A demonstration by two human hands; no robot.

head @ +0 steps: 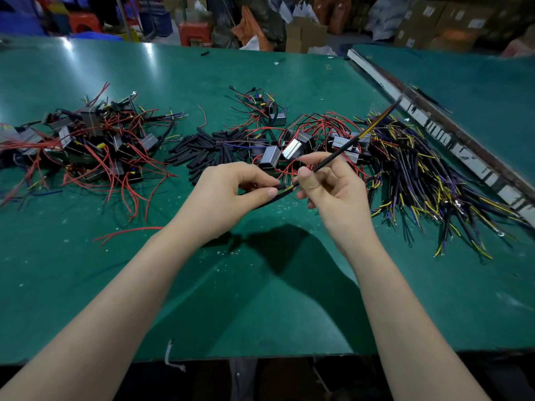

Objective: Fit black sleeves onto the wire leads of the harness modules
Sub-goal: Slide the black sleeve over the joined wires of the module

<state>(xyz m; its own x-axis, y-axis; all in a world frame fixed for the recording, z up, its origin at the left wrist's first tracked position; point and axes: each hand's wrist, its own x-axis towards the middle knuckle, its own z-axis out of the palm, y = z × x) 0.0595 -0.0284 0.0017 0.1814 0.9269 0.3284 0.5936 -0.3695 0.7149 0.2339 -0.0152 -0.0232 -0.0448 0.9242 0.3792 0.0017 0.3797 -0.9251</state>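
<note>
Black sleeve [280, 187] is pinched at its end between thumb and fingers of the left hand [231, 192], held above the tabletop [260, 299] at centre. Right hand [333, 189] grips a thin black wire lead [335, 157] — fingers curled round it, lead running up and to the right, with yellow and dark strands fanning out at its far tip. Lead's near end meets the sleeve mouth between the two hands; cannot tell how far in it sits.

Just beyond the hands: loose pile of black sleeves [208, 149] lying on the green tabletop. Right of that, a cluster of harness modules [292, 146] — small metal boxes with red wires, touching and overlapping. Further right, a big heap of sleeved leads [428, 175] with yellow and purple ends, spread toward the table edge. Far left, a second heap of modules [95, 140] tangled in red wire, well apart from the hands. A small separate module [269, 111] sits behind the sleeve pile.

Back of the scene: cardboard boxes [434, 21] and red stools [194, 31], blurred.
</note>
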